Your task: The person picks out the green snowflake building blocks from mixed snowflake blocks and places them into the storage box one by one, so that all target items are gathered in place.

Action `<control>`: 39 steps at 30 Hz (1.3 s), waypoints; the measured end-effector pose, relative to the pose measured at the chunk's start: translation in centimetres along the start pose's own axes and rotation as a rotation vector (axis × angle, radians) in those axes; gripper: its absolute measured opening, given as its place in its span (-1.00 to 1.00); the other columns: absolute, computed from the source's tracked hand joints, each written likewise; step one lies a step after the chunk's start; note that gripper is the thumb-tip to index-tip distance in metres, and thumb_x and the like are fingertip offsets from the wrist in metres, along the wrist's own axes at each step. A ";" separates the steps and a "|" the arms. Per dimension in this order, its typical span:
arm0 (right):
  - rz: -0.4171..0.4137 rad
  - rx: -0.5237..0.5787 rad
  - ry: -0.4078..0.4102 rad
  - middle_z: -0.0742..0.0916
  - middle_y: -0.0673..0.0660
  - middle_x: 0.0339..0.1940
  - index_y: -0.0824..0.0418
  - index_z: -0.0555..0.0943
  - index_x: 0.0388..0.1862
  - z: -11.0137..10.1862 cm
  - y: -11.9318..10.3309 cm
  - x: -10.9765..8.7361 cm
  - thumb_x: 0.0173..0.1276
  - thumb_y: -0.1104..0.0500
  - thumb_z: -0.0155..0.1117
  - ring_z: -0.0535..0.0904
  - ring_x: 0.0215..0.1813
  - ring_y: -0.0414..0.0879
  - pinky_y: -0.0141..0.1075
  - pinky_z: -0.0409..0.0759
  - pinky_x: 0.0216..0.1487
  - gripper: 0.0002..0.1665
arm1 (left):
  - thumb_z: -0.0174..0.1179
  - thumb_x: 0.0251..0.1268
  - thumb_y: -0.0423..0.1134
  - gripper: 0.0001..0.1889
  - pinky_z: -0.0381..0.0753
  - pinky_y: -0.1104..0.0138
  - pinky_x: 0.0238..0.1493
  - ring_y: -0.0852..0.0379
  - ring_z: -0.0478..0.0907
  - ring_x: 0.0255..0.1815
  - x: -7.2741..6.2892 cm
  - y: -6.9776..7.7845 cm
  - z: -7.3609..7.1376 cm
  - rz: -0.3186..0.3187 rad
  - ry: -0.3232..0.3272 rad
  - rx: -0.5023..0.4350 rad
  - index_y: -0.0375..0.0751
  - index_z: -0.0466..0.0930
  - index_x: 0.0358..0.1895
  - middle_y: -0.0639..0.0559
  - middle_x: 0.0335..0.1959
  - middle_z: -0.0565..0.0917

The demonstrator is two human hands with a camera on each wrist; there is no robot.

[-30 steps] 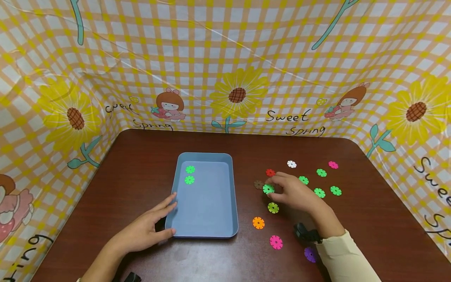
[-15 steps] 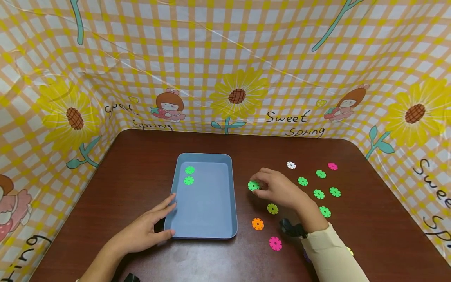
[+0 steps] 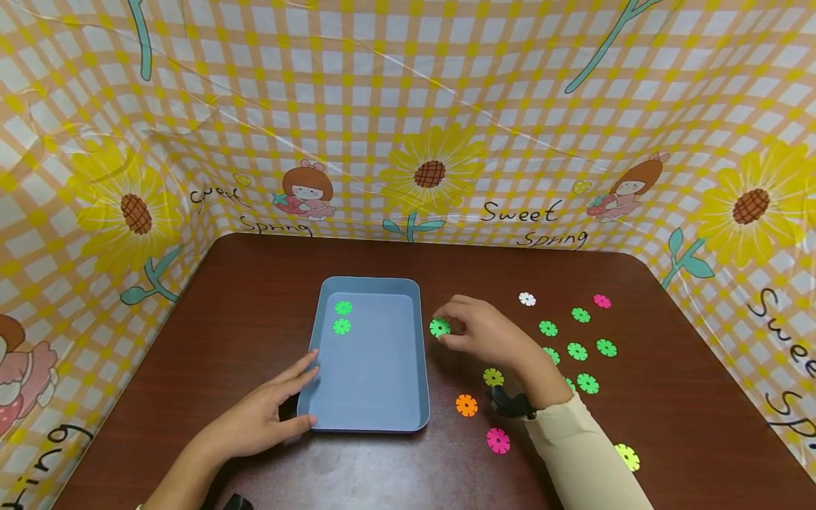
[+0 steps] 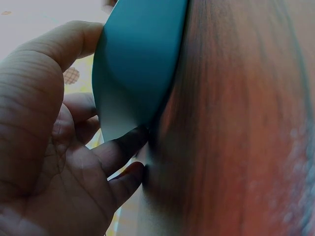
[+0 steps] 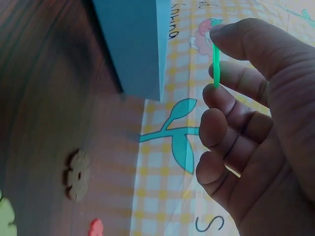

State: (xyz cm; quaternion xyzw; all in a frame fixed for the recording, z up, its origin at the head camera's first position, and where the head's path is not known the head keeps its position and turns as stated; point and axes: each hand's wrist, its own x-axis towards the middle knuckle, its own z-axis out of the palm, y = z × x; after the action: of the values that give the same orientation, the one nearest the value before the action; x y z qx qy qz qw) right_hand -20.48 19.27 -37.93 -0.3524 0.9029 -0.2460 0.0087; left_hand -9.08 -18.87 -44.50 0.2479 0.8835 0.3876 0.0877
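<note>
One brown disc (image 5: 77,185) shows only in right wrist view; right hand (image 3: 486,330) pinches green disc (image 3: 435,329), left hand (image 3: 264,416) splays against tray (image 3: 370,375)

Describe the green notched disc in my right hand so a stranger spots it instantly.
Find the blue rectangular tray on the dark brown wooden table. Just right of it is your right hand. That hand pinches the flat green plastic notched disc; its green neighbours lie loose.
</note>
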 end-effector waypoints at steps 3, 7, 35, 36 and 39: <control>-0.003 -0.002 -0.001 0.61 -0.05 -0.24 0.18 0.69 -0.08 0.0 -0.4 0.5 0.27 0.19 0.44 0.54 -0.25 -0.09 -0.29 0.54 -0.23 -0.75 | 0.22 0.37 0.14 -0.18 0.27 0.02 0.37 0.01 0.01 0.56 0.0 0.0 0.0 0.000 -0.002 0.000 -0.28 0.19 0.52 0.06 0.62 -0.02; -0.008 -0.001 0.000 0.61 -0.05 -0.26 0.17 0.70 -0.08 0.0 -0.8 1.0 0.27 0.18 0.45 0.52 -0.27 -0.12 -0.30 0.53 -0.26 -0.75 | 0.22 0.38 0.12 -0.19 0.27 0.03 0.37 0.00 0.01 0.56 0.1 0.1 -0.1 0.002 -0.005 -0.009 -0.29 0.19 0.52 0.06 0.62 -0.02; -0.104 0.021 -0.021 0.62 0.02 -0.28 0.20 0.70 -0.07 1.8 -3.6 5.3 0.26 0.20 0.39 0.51 -0.25 -0.13 -0.33 0.49 -0.26 -0.74 | 0.22 0.38 0.13 -0.19 0.25 0.07 0.39 0.01 0.01 0.56 0.1 0.0 0.0 0.001 -0.004 -0.003 -0.29 0.20 0.52 0.06 0.62 -0.02; -0.103 0.025 -0.030 0.61 0.01 -0.27 0.19 0.70 -0.06 1.9 -3.7 5.5 0.27 0.19 0.39 0.50 -0.25 -0.13 -0.32 0.49 -0.26 -0.74 | 0.22 0.38 0.13 -0.18 0.25 0.06 0.39 0.01 0.01 0.56 0.1 -0.1 0.0 0.000 -0.005 -0.003 -0.29 0.19 0.52 0.06 0.62 -0.02; -0.098 0.029 -0.047 0.61 0.00 -0.26 0.18 0.70 -0.04 2.2 -4.0 5.9 0.29 0.17 0.38 0.50 -0.26 -0.14 -0.32 0.49 -0.24 -0.73 | 0.21 0.38 0.14 -0.18 0.26 0.05 0.38 0.01 0.00 0.56 0.1 -0.1 -0.1 -0.002 -0.009 -0.004 -0.29 0.19 0.52 0.06 0.62 -0.02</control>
State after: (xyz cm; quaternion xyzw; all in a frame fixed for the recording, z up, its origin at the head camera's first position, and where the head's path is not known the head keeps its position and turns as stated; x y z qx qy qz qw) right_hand -22.00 12.03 -37.15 -0.4017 0.8805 -0.2507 0.0232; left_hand -9.22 -18.90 -44.51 0.2486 0.8825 0.3884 0.0924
